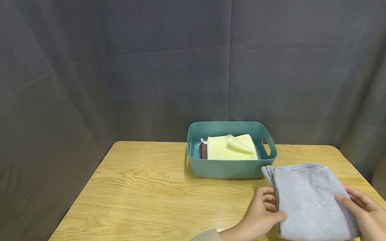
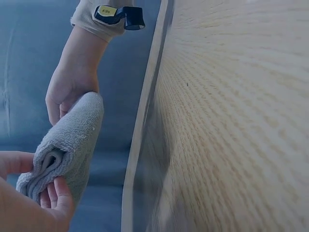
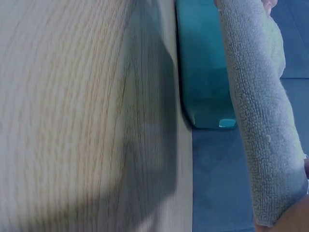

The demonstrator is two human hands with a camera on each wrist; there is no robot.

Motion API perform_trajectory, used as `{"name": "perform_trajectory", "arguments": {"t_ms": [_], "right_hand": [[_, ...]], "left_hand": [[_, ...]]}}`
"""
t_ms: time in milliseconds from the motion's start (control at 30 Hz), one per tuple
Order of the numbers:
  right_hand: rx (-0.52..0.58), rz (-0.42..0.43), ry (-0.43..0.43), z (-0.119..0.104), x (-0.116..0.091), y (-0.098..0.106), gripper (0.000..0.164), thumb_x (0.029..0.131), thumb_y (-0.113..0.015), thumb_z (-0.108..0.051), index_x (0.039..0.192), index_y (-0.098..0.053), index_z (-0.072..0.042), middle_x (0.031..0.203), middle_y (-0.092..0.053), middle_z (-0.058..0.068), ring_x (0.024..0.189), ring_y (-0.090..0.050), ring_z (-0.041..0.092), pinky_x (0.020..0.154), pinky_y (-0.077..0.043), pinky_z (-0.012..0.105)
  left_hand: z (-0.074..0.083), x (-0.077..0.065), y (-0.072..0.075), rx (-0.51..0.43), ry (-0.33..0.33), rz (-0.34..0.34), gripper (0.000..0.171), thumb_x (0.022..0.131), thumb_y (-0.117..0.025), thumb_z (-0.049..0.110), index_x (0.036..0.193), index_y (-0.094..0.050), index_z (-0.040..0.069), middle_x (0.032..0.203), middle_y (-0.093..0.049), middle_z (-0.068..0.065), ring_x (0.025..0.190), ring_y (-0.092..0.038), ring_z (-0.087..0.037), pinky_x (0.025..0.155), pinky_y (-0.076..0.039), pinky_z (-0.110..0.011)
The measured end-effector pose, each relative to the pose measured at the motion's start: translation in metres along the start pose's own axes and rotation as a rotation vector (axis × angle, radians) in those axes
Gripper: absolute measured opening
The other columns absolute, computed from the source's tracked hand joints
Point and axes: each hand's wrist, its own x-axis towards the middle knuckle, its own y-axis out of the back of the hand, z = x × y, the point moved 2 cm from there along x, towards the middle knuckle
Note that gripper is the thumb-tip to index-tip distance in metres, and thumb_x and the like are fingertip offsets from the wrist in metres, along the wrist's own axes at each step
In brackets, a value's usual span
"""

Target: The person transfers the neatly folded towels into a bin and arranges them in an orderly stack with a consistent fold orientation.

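A folded grey towel [image 1: 313, 201] is held above the table's right side, tilted so its broad face shows in the head view. My left hand [image 1: 259, 214] pinches its left edge, thumb on the near face and fingers behind. On the opposite edge, my right hand [image 1: 366, 211] grips it with the thumb in front. Folded layers of the towel [image 2: 53, 154] show at its end in the left wrist view. In the right wrist view the towel [image 3: 263, 121] appears edge-on, and little of the right hand [image 3: 292, 217] is visible.
Behind the towel stands a teal plastic basket [image 1: 229, 169] with side handle holes. Inside lie a pale yellow cloth [image 1: 220, 150] with a turned-over corner and a dark brown cloth [image 1: 203, 151]. The wooden table [image 1: 144, 194] ends at a grey curtain [image 1: 169, 83].
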Motion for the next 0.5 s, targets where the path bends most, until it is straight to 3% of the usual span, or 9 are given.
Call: {"name": "perform_trajectory", "arguments": {"t_ms": [233, 433, 500], "right_hand": [[-0.22, 0.029, -0.026, -0.005, -0.008, -0.009, 0.03, 0.091, -0.07, -0.043, 0.114, -0.052, -0.05, 0.078, -0.053, -0.032, 0.067, -0.056, -0.001, 0.055, -0.051, 0.029], [-0.165, 0.035, -0.069, -0.004, -0.01, -0.014, 0.035, 0.087, -0.076, -0.042, 0.115, -0.057, -0.052, 0.079, -0.056, -0.03, 0.069, -0.057, -0.001, 0.054, -0.05, 0.028], [-0.161, 0.036, -0.08, -0.003, -0.009, -0.015, 0.043, 0.085, -0.077, -0.044, 0.122, -0.057, -0.051, 0.08, -0.055, -0.032, 0.069, -0.056, -0.003, 0.054, -0.05, 0.027]], "left_hand": [[0.002, -0.005, 0.007, -0.005, 0.006, 0.005, 0.054, 0.081, -0.071, -0.002, 0.125, -0.048, 0.017, 0.102, -0.054, 0.008, 0.085, -0.051, -0.005, 0.072, -0.047, -0.021], [0.003, -0.008, 0.014, -0.003, -0.005, 0.002, 0.054, 0.081, -0.071, -0.002, 0.126, -0.048, 0.016, 0.104, -0.054, 0.007, 0.086, -0.052, -0.006, 0.074, -0.048, -0.021], [0.003, -0.01, 0.016, -0.004, 0.002, 0.0, 0.054, 0.082, -0.071, -0.002, 0.127, -0.048, 0.016, 0.104, -0.054, 0.007, 0.086, -0.052, -0.006, 0.074, -0.048, -0.021]]}}
